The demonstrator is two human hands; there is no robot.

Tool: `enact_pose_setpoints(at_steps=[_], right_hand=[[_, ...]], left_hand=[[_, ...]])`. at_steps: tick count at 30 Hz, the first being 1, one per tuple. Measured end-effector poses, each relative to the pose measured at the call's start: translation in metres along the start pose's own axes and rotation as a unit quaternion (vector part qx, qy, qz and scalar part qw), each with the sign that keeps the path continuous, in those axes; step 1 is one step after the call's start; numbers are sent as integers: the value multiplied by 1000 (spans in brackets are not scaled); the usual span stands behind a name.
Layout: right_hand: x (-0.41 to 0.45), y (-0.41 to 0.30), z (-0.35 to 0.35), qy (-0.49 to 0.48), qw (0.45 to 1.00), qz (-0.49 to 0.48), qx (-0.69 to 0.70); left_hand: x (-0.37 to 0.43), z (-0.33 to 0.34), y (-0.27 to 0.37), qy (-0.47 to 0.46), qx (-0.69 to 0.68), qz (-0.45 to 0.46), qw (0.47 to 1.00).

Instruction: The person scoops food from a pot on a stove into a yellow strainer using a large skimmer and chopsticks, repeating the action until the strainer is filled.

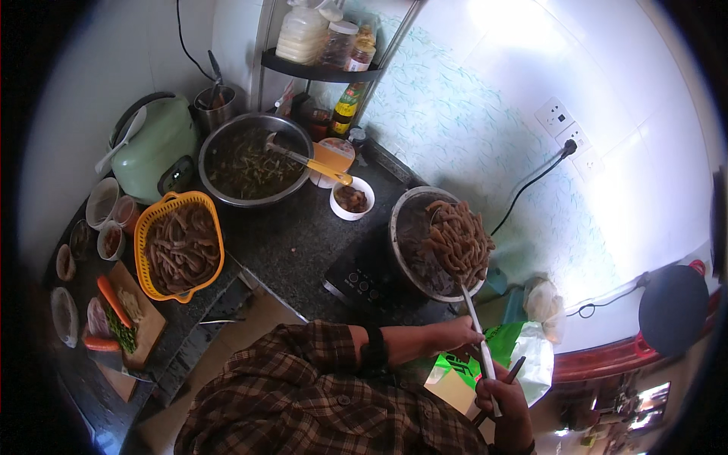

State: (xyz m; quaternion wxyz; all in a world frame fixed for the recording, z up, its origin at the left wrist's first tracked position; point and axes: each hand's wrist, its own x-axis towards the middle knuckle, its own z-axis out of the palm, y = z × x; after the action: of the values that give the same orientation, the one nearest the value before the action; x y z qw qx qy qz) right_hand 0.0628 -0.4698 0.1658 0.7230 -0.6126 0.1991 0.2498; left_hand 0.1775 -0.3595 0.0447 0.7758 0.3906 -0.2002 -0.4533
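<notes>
My left hand (458, 334), with a dark band on its wrist, grips the long pale handle (472, 310) of a ladle or strainer. Brown strips of food (459, 242) heap over its head, above a metal pot (396, 227) of dark liquid. Further down, my right hand (506, 395) closes around the handle's end and a dark stick (516, 369), perhaps a chopstick. The ladle's head is hidden under the strips. Similar strips fill a yellow plastic basket (142, 264) at the left.
Beneath the pot is a black cooker (355, 281). A steel bowl of greens (256, 162), a white bowl (352, 209), a green rice cooker (151, 151) and a cutting board (149, 335) with carrots share the counter. A plugged cord (529, 196) runs behind the pot; a green-white bag (534, 358) lies beside my hands.
</notes>
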Motion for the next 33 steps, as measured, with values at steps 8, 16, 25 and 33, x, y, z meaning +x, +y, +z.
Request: enact_pose_setpoints(at_steps=[8,16,25,33], right_hand=[[4,0,-5,6,997,0,-74],[6,5,-12,1,1000,2,14],[9,4,-11,-15,1000,9,4],[9,6,-10,-15,1000,3,18]], left_hand=[[-3,2,7,0,-19,-29,999],[-1,0,2,18,-17,-27,999],[2,-4,-1,0,-39,-19,999],[0,-4,2,10,-25,-24,999]])
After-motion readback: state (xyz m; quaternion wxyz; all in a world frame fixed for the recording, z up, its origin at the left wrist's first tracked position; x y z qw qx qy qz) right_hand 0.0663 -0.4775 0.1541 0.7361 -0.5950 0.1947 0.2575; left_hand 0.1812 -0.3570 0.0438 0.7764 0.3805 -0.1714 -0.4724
